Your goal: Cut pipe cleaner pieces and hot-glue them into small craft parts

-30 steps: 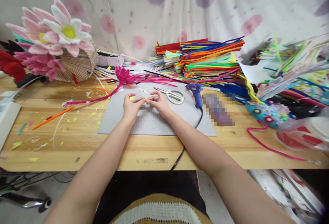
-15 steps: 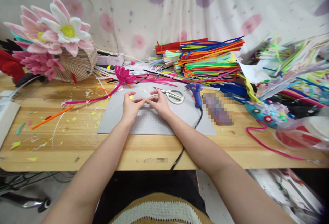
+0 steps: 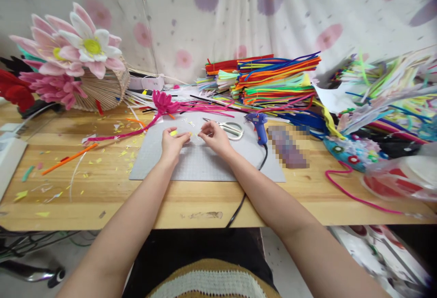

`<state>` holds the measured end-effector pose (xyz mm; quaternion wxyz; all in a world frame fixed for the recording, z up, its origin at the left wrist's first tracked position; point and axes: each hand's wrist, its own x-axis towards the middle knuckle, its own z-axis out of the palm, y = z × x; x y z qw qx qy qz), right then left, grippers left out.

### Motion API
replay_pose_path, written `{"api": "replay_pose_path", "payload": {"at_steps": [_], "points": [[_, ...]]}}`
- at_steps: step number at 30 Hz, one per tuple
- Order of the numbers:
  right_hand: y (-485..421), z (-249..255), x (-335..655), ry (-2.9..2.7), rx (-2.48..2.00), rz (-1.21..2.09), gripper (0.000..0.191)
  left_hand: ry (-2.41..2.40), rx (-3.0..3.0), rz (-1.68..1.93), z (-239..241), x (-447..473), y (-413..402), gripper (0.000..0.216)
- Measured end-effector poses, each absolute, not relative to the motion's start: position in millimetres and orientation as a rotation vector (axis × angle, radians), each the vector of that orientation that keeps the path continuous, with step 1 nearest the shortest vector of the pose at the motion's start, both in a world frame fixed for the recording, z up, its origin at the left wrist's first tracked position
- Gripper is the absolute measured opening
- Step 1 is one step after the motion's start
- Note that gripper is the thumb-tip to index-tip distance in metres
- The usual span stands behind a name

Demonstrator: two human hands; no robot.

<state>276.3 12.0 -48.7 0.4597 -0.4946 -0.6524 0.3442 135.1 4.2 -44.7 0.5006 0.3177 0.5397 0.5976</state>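
Observation:
Over the grey cutting mat [image 3: 205,166], my left hand [image 3: 172,144] pinches a tiny yellow piece [image 3: 190,134] between thumb and fingertips. Just to its right, my right hand [image 3: 215,137] is closed at the fingertips, with a small pale bit at the tips that is too small to name. A narrow gap parts the two hands. Scissors with whitish handles [image 3: 235,130] lie on the mat behind my right hand. A blue glue gun [image 3: 260,129] rests at the mat's right side, its black cord running toward me. Another yellow scrap [image 3: 173,132] shows by my left hand.
At the left stand large pink and white fuzzy flowers [image 3: 92,47]. A magenta flower on a stem [image 3: 164,103] and an orange pipe cleaner [image 3: 70,158] lie on the wooden table. Bundles of coloured pipe cleaners [image 3: 276,74] are stacked behind. A blurred-out object [image 3: 288,147] lies right of the glue gun.
My fingertips were together over a small yellow piece and are now slightly apart. My right hand has shifted a little to the right; the view has tilted slightly.

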Motion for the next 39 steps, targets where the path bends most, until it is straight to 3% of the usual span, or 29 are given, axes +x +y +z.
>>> {"api": "replay_pose_path", "payload": {"at_steps": [8,10,13,16,23,28,34,39], "points": [[-1.1,15.4,381.7,-2.278,-1.605,1.031,0.011,1.321,0.804,1.439,-49.2,132.6,6.0,0.053],[-10.5,23.4,409.2,-2.341,-1.860,1.012,0.019,1.316,0.800,1.439,-49.4,132.9,6.2,0.052],[-18.2,25.1,437.1,-2.218,-2.202,0.751,0.037,1.288,0.792,1.446,-49.4,133.7,6.3,0.051],[-11.9,13.5,442.9,-1.932,-2.321,0.405,0.041,1.287,0.803,1.450,-50.4,133.3,6.2,0.051],[14.8,-37.2,420.2,-1.450,-2.281,0.323,0.044,1.422,0.989,1.461,-55.4,128.3,4.8,0.051],[11.9,-40.7,404.1,-1.174,-1.714,0.465,0.043,1.442,1.023,1.431,-58.4,129.0,5.5,0.051],[-10.9,-27.5,355.5,-1.497,-1.356,1.074,0.041,1.453,1.001,1.428,-55.7,130.7,4.7,0.051],[-15.6,-36.9,333.4,-1.709,-1.408,1.106,0.041,1.461,0.995,1.441,-57.9,129.8,6.3,0.051]]}}
